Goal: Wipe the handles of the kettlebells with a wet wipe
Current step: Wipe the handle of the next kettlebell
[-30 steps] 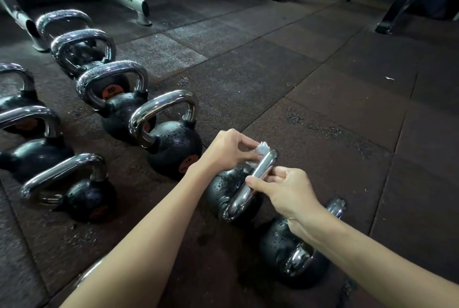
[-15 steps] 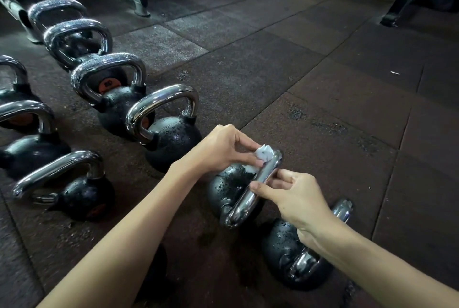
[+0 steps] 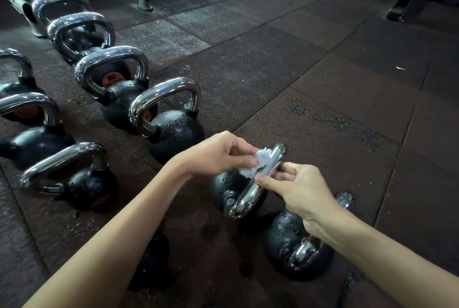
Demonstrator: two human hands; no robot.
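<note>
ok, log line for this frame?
phase: wiping | left hand: pinches wet wipe against handle | right hand: pinches handle | kettlebell: on floor mat

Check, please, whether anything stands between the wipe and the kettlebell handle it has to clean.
Nothing visible does: the left hand pinches the wipe right against the handle, and the right hand grips that handle just below it, not between them.

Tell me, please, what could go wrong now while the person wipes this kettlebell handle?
1. The left hand pinches only a small crumpled wet wipe, so it may slip off the chrome handle or leave parts unwiped.
2. The right hand steadies that handle with fingertips alone; water drops cover the kettlebell, so the grip could slide.
</note>
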